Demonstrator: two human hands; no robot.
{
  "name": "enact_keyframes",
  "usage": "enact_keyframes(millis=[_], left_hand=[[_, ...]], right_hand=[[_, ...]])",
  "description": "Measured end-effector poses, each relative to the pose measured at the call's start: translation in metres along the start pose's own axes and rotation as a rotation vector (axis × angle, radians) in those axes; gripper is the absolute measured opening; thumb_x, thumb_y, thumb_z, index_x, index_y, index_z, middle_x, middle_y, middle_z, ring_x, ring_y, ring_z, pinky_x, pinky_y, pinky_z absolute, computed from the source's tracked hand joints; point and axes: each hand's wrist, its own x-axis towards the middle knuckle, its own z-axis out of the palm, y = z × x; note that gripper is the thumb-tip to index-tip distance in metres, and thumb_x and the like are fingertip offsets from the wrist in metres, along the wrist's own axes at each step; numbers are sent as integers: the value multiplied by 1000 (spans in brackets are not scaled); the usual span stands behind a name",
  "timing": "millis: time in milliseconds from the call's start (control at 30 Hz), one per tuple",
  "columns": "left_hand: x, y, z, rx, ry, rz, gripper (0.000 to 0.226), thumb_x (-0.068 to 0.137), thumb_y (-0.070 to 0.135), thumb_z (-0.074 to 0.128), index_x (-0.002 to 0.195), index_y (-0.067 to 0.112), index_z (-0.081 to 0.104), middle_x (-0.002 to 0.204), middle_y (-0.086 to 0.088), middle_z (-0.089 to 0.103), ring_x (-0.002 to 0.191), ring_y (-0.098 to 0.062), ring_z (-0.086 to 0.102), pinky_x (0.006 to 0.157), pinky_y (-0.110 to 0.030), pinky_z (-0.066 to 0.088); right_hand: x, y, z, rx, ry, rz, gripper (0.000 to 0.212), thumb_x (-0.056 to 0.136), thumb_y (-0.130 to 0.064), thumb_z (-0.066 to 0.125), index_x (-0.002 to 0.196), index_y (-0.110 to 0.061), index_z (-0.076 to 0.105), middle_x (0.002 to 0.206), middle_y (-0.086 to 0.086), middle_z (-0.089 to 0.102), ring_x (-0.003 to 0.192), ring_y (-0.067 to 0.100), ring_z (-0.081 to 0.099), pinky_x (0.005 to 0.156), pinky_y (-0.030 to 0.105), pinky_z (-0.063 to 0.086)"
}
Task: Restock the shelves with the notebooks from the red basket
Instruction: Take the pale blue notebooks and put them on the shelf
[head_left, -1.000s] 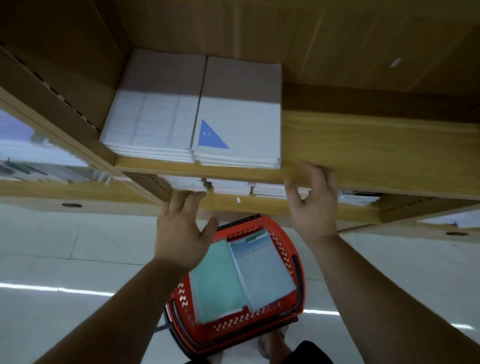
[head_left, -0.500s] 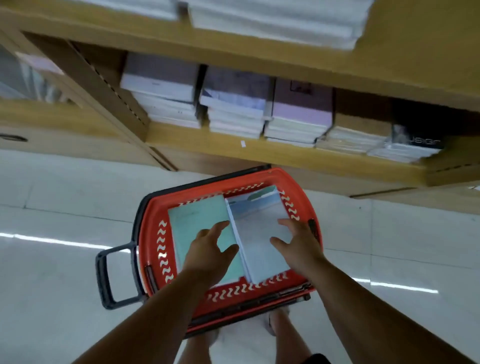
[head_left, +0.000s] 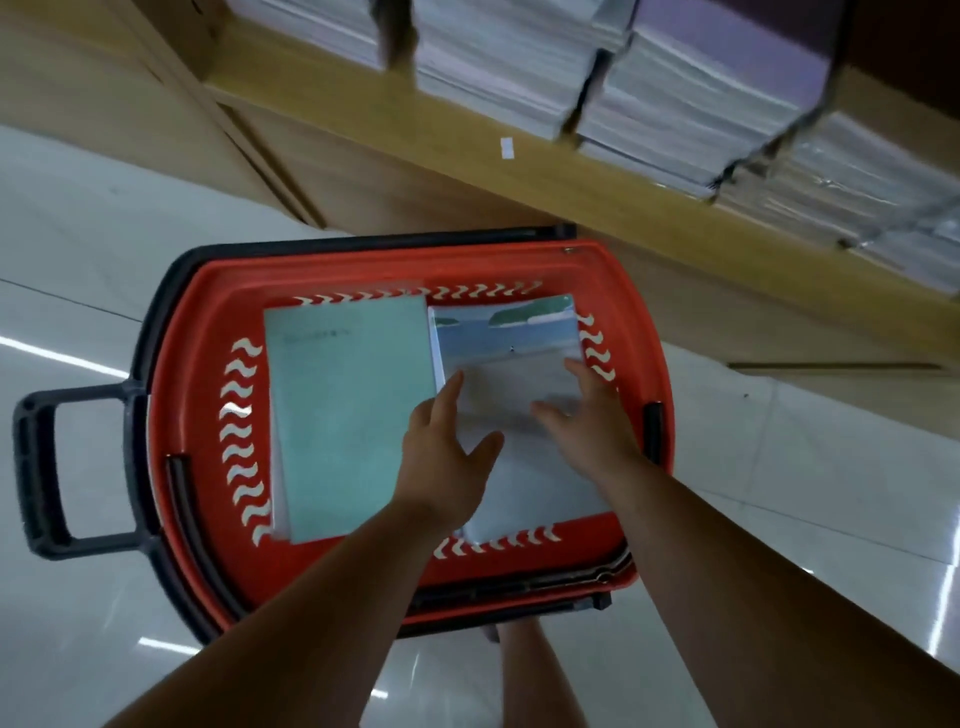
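Note:
The red basket (head_left: 202, 322) stands on the floor below me. Inside lie two stacks: green-covered notebooks (head_left: 343, 405) on the left and notebooks with a pale blue landscape cover (head_left: 511, 338) on the right. My left hand (head_left: 441, 452) reaches over the left edge of the blue stack, fingers extended, thumb spread. My right hand (head_left: 587, 421) lies over the right side of the same stack with straight fingers. Neither hand plainly grips a notebook; motion blur hides the contact.
A wooden shelf (head_left: 597, 182) runs above the basket, filled with several stacks of notebooks (head_left: 691, 93). The basket has a dark pull handle (head_left: 36, 467) on the left. Glossy white floor tiles (head_left: 104, 234) surround it.
My view dropped from the upper shelf to the basket. Both hands came down from the shelf edge and moved onto the blue-covered stack.

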Motion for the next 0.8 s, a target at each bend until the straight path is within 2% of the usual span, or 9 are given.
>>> enact_keyframes(millis=[67, 133, 300, 367, 433, 500, 567, 733, 800], left_hand=[[4, 1, 5, -48, 37, -28, 78, 95, 32, 67, 157, 40, 19, 147, -8, 39, 133, -30, 43, 111, -46, 40], [11, 2, 7, -88, 51, -65, 76, 95, 30, 67, 155, 43, 21, 142, -10, 40, 130, -33, 46, 109, -45, 41], [18, 0, 7, -69, 49, -41, 81, 95, 22, 67, 155, 46, 17, 134, -11, 38, 120, -28, 49, 100, -29, 39], [16, 1, 10, -51, 34, -29, 85, 95, 20, 66, 156, 45, 12, 133, -10, 37, 111, -22, 49, 95, -25, 39], [16, 2, 10, -37, 51, -39, 88, 95, 21, 66, 156, 48, 9, 131, -10, 39, 112, -26, 52, 95, -29, 44], [18, 3, 9, 11, 88, -56, 93, 92, 28, 68, 154, 53, 4, 129, -11, 44, 117, -33, 52, 101, -42, 48], [19, 7, 11, 28, 117, -75, 97, 90, 34, 69, 154, 54, -1, 126, -13, 47, 118, -36, 49, 103, -51, 47], [19, 12, 15, -10, 125, -75, 99, 90, 34, 68, 156, 49, -3, 126, -14, 47, 118, -38, 51, 104, -50, 46], [18, 13, 17, -24, 110, -61, 98, 92, 29, 67, 156, 47, -4, 129, -14, 44, 118, -37, 52, 103, -40, 44]], right_hand=[[4, 1, 0, 76, -55, 33, 78, 92, -42, 71, 157, -39, 28, 163, -3, 32, 146, 24, 37, 104, 37, 39], [6, 4, 0, 89, -78, 29, 83, 90, -41, 74, 158, -42, 25, 162, -5, 33, 146, 22, 37, 105, 36, 39], [11, 4, -5, 83, -122, 9, 96, 87, -36, 79, 160, -42, 18, 163, -5, 33, 146, 22, 36, 110, 37, 37], [12, 5, -3, 85, -122, 6, 97, 87, -35, 79, 160, -42, 16, 162, -5, 33, 142, 19, 38, 99, 29, 38], [10, 7, 1, 73, -106, -4, 100, 85, -40, 80, 160, -44, 15, 159, -3, 35, 137, 15, 41, 96, 28, 41], [8, 8, 6, 45, -88, -5, 104, 81, -46, 81, 158, -48, 11, 158, 0, 34, 140, 21, 39, 106, 39, 43], [8, 9, 8, 38, -79, 1, 105, 80, -47, 81, 157, -51, 10, 157, 1, 36, 141, 24, 39, 109, 44, 43], [15, 10, 8, 66, -108, 11, 108, 79, -47, 82, 157, -53, 8, 155, -2, 41, 137, 23, 45, 95, 35, 42], [16, 10, 7, 111, -144, 17, 111, 78, -44, 84, 156, -54, 6, 155, -4, 40, 137, 21, 45, 101, 38, 44]])
